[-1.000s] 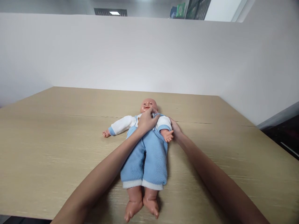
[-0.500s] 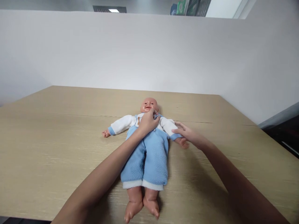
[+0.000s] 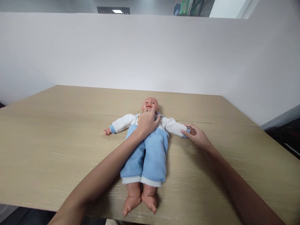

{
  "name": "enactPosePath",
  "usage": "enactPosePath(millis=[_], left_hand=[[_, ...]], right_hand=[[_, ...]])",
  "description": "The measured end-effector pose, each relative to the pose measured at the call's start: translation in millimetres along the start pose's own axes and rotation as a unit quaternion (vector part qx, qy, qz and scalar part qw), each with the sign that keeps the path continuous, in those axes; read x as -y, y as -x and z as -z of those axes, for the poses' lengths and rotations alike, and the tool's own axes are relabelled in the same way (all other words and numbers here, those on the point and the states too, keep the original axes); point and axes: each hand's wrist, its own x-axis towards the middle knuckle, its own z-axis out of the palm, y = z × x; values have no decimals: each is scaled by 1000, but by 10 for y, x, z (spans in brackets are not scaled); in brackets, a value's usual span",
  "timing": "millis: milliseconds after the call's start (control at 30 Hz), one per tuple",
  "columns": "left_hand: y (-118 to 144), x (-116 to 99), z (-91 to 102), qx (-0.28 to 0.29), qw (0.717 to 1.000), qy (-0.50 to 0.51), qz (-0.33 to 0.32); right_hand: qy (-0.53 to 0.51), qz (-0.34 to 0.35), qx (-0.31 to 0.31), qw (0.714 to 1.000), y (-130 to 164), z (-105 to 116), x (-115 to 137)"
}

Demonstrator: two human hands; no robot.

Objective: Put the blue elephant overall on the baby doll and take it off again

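A baby doll lies on its back on the wooden table, head away from me, dressed in a white top and blue fleece overalls, bare feet near the front edge. My left hand rests on the doll's upper chest, fingers pinched on the overall strap just under the chin. My right hand grips the doll's arm on the right side at the wrist cuff, holding it stretched out sideways on the table. The doll's other arm lies spread to the left.
A tall white partition stands along the table's far edge and right side. The table's front edge runs just below the doll's feet. Dark floor shows at the far right.
My right hand has drawn the doll's right-side arm outward from beside its body until it lies straight on the table. My left hand stayed on the chest strap.
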Motion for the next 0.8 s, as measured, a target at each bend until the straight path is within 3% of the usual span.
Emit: enactPosePath(millis=[67, 167, 233, 300, 433, 567, 633, 800], left_hand=[[52, 19, 110, -33, 999, -18, -11], [186, 118, 309, -56, 998, 12, -25], [322, 233, 424, -69, 996, 48, -22], [491, 384, 500, -84, 993, 82, 8], [862, 742, 557, -54, 989, 104, 86], [1099, 1007, 572, 52, 987, 112, 107], [1129, 1056, 575, 76, 977, 161, 115], [1063, 1025, 594, 74, 940, 302, 145]], right_hand=[[86, 50, -21, 995, 1, 5, -14], [216, 167, -89, 958, 68, -34, 137], [234, 233, -117, 937, 155, -119, 331], [186, 264, -100, 941, 253, -269, 539], [-15, 207, 7, 978, 346, -672, 772], [-85, 121, 73, 986, 236, -899, 746], [-98, 96, 80, 987, 157, -918, 701], [-178, 46, 81, 980, 25, -972, 567]])
